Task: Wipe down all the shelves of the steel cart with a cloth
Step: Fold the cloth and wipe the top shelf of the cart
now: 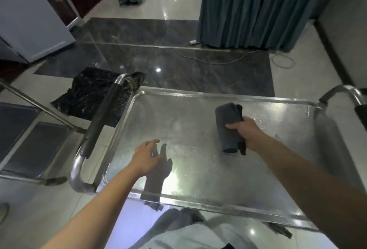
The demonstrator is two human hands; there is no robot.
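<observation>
The steel cart's top shelf (pixel 198 169) fills the middle of the head view, shiny, with water droplets near its right side. My right hand (pixel 247 132) grips a folded dark grey cloth (pixel 228 121) and holds it against the shelf right of centre. My left hand (pixel 146 158) hovers just above the shelf's near left part, fingers spread, holding nothing; its shadow falls on the steel. The cart's left handle (pixel 99 127) has a black grip; part of the right handle (pixel 341 91) shows at the edge. Lower shelves are hidden beneath the top one.
A crumpled black plastic bag (pixel 89 95) lies on the floor beyond the left handle. A second steel trolley (pixel 29 149) stands to the left. A table with teal skirting (pixel 248 10) and a white cable (pixel 218 59) on the floor lie ahead.
</observation>
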